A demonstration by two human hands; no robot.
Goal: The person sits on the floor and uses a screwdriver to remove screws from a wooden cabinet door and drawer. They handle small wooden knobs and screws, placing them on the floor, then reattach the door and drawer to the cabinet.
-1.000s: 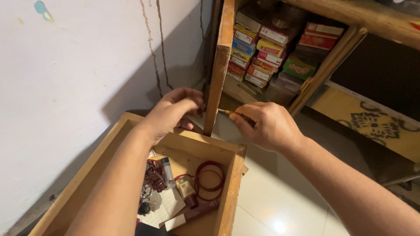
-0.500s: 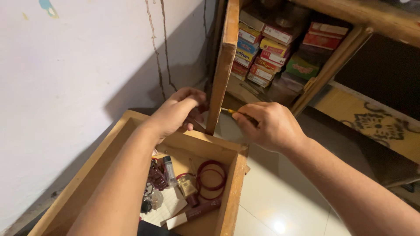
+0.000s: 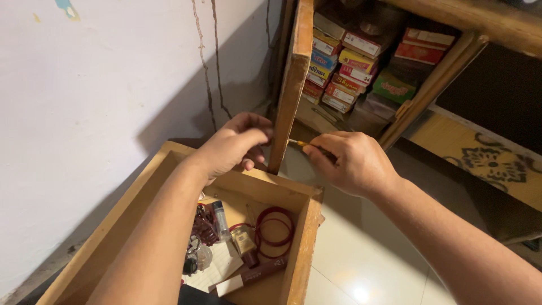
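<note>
Against the white wall, at floor level:
Wall (image 3: 84, 113): white plaster, cracked near the corner; a dark shadow is cast on it beside the shelving.
Shelf unit (image 3: 451, 68): wooden, stocked with stacked small boxes (image 3: 344, 62) in yellow, red, blue and green, packed tight in one compartment.
Floor (image 3: 361, 265): pale glossy tile; a lamp reflection is seen in it.
Drawer (image 3: 302, 248): an open wooden box set on the floor, its far end touching the foot of the upright board, probably so both can be worked on at one spot.
Upright board (image 3: 293, 85): a narrow plank of light wood with a worn edge, stood on end and tilted slightly; its lower end meets the drawer's back wall between the two hands.
Left hand (image 3: 234, 147): closed on the wall-side face of the board near its base, apparently to steady it against the tool's push.
Right hand (image 3: 353, 164): closed around a tool handle, mostly hidden in the fist.
Tool (image 3: 302, 143): slim, with a yellow-orange section and a metal tip; held level, the tip pressed to the board's right face. A small screwdriver is judged likely.
Drawer contents: red bangles (image 3: 274, 226), a dark red hair clip (image 3: 204, 225), a small tube (image 3: 220, 217), a paper slip (image 3: 217, 268), other bits not identified.
</note>
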